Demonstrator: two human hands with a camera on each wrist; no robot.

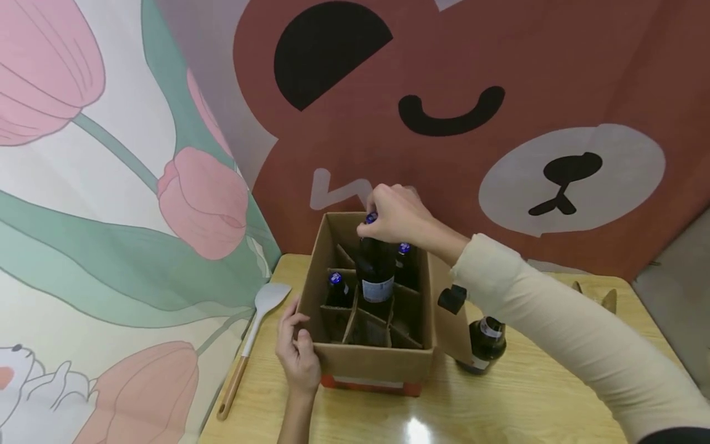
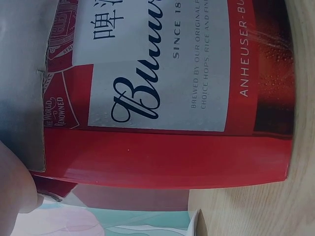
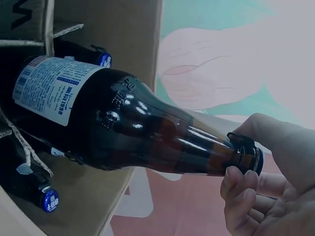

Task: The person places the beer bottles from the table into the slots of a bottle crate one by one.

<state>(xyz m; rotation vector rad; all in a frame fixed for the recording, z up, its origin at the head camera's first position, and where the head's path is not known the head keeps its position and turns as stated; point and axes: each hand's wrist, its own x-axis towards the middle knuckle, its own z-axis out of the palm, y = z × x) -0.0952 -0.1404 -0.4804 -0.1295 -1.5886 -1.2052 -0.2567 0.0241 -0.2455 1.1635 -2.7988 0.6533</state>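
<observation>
My right hand [image 1: 396, 213] pinches the capped top of a dark brown beer bottle [image 1: 376, 265] between thumb and fingers. The bottle stands upright, its lower end inside a divided cardboard box [image 1: 371, 364] and its white label showing above the dividers. In the right wrist view, the fingers [image 3: 236, 182] curl round the bottle's neck just under its cap. My left hand [image 1: 299, 357] holds the box's near left corner, fingers on the outer wall. Two more bottles with blue caps, one at left [image 1: 335, 290] and one at right [image 1: 405, 256], sit in other compartments.
Another dark bottle [image 1: 489, 345] stands on the wooden table [image 1: 355, 419], right of the box beside its folded-out flap [image 1: 452, 327]. A spatula [image 1: 244, 351] with a wooden handle lies to the left. Printed curtains [image 1: 444, 203] rise behind the table.
</observation>
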